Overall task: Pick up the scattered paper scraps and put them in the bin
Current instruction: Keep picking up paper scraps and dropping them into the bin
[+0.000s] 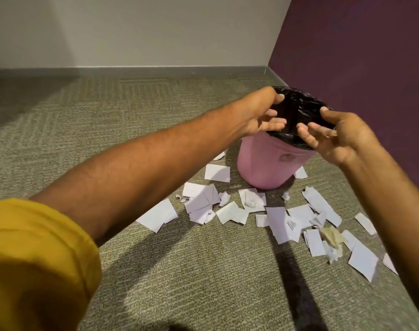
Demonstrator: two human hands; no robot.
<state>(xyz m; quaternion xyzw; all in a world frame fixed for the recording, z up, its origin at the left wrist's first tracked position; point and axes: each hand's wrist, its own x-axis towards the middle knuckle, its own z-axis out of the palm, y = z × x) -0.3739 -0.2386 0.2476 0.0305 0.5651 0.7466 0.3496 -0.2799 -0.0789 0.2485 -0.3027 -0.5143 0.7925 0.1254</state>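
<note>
Mustard-yellow sleeve, bare forearms.

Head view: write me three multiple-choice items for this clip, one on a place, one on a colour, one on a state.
1. Where do most paper scraps lie?
A. On the carpet in front of the bin
B. In a drawer
C. On a desk

2. What colour is the bin's body?
A. Blue
B. Pink
C. Green

3. How are the left hand and right hand?
A. Gripping scraps
B. Flat on the carpet
C. Open above the bin, empty

Key:
1 A, white pieces litter the carpet on the bin's near side.
2 B, its wall is pink below a black liner.
3 C, the spread fingers over the liner hold nothing.
</note>
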